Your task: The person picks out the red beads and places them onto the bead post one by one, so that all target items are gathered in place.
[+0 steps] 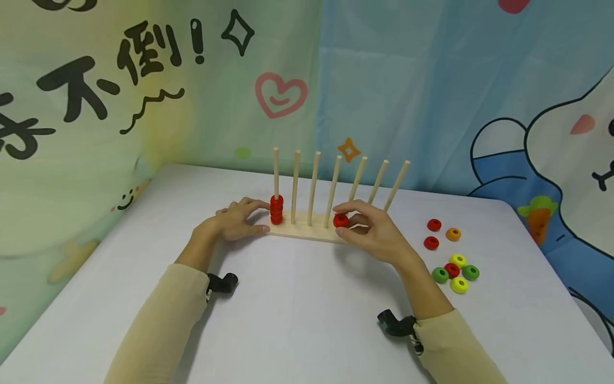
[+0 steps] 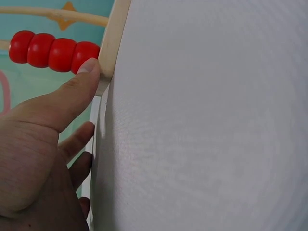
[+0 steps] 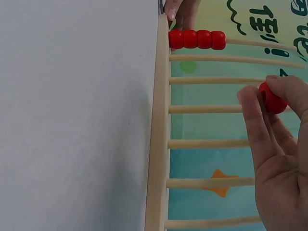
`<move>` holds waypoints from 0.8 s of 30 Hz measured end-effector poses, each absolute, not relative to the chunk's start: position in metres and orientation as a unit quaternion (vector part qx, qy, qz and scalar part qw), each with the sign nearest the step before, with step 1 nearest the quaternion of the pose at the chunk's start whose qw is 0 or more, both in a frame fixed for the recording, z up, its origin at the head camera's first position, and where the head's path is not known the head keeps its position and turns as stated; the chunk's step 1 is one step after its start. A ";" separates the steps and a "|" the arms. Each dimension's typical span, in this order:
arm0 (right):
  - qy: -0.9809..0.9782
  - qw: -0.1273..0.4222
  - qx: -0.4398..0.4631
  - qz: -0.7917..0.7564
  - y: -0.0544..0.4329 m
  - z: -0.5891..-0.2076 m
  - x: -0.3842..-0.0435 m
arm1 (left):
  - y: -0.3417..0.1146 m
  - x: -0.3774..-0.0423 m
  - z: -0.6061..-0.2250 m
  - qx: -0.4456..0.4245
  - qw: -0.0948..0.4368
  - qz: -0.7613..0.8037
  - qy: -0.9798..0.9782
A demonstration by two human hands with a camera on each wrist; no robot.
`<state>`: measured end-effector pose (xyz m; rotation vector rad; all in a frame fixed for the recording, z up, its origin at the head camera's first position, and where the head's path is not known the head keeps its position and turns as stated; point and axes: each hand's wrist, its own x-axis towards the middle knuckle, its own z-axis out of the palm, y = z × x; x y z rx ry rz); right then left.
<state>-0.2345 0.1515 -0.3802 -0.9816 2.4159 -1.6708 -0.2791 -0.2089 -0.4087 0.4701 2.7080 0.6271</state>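
A wooden peg stand (image 1: 302, 231) with a row of upright pegs stands on the white table. Several red beads (image 1: 276, 209) are stacked on its leftmost peg; the other pegs carry none. My left hand (image 1: 237, 221) holds the stand's left end, thumb at the front and index finger behind. In the left wrist view the thumb (image 2: 79, 89) presses the base (image 2: 111, 45) beside the lowest bead. My right hand (image 1: 371, 230) pinches a single red bead (image 1: 341, 221) between thumb and fingers, in front of the pegs. Its hole shows in the right wrist view, where the bead (image 3: 275, 100) is off the pegs.
Loose beads lie on the table to the right: red (image 1: 434, 225), orange (image 1: 453, 234), yellow (image 1: 459, 285) and green (image 1: 471, 272) ones, some clustered together. A printed curtain (image 1: 384, 80) hangs behind the table. Small black cameras (image 1: 223, 283) sit at both wrists.
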 end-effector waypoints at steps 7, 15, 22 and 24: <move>0.782 0.011 -0.335 -0.526 0.144 -0.376 -0.238 | -0.210 -0.279 -0.410 0.163 0.159 0.221 0.948; 0.782 0.014 -0.336 -0.525 0.140 -0.371 -0.240 | -0.208 -0.279 -0.412 0.165 0.155 0.219 0.949; 0.777 0.027 -0.334 -0.533 0.133 -0.373 -0.239 | -0.209 -0.279 -0.410 0.163 0.155 0.222 0.949; 0.781 0.027 -0.334 -0.527 0.131 -0.373 -0.239 | -0.209 -0.279 -0.410 0.162 0.156 0.222 0.949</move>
